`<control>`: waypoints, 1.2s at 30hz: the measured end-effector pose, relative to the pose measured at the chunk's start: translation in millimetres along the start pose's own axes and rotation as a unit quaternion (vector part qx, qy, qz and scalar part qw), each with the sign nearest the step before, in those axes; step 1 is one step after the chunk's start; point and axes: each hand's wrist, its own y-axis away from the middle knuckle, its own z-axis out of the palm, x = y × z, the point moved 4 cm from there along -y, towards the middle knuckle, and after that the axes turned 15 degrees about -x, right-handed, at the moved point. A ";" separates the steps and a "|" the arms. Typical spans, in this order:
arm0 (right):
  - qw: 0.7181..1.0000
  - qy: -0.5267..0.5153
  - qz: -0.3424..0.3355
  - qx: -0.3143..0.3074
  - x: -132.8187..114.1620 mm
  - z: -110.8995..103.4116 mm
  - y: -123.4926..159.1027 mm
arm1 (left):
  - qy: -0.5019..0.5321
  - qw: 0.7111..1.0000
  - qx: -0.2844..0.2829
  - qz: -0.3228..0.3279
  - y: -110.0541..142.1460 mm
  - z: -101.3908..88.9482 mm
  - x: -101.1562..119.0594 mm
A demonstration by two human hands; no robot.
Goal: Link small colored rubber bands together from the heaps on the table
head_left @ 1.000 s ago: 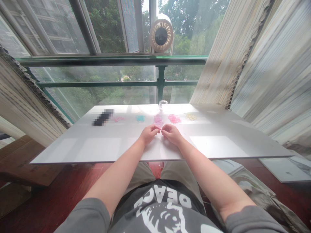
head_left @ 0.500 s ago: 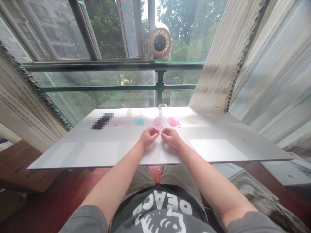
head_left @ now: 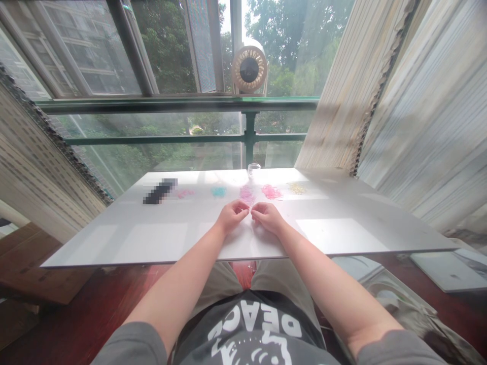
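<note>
My left hand (head_left: 233, 215) and my right hand (head_left: 266, 216) are close together over the white table (head_left: 160, 228), thumbs and fingertips pinched and almost touching. Whatever they pinch, if anything, is too small to make out. Just beyond the fingers lies a pile of small pinkish-purple pieces (head_left: 247, 191). To its right are a brighter pink pile (head_left: 271, 191) and a yellow pile (head_left: 297, 188). On its left sit a turquoise pile (head_left: 219, 191) and a scattered light pink pile (head_left: 185, 193). The kind of these pieces cannot be told.
A small clear cup (head_left: 253, 170) stands at the table's far edge. A blurred-out dark object (head_left: 160, 191) lies at the far left. Behind the table are a green railing (head_left: 249, 132), a round fan (head_left: 249, 70) and curtains (head_left: 338, 91). A cardboard box (head_left: 34, 263) is on the floor at left.
Both hands keep nearly the same pinched pose, with only a slight shift of the view. The piles and the cup stay where they were.
</note>
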 end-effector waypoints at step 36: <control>1.000 0.020 -0.001 -0.005 -0.8 2.9 1.4 | -0.081 0.991 0.078 -0.073 0.7 -8.6 -5.3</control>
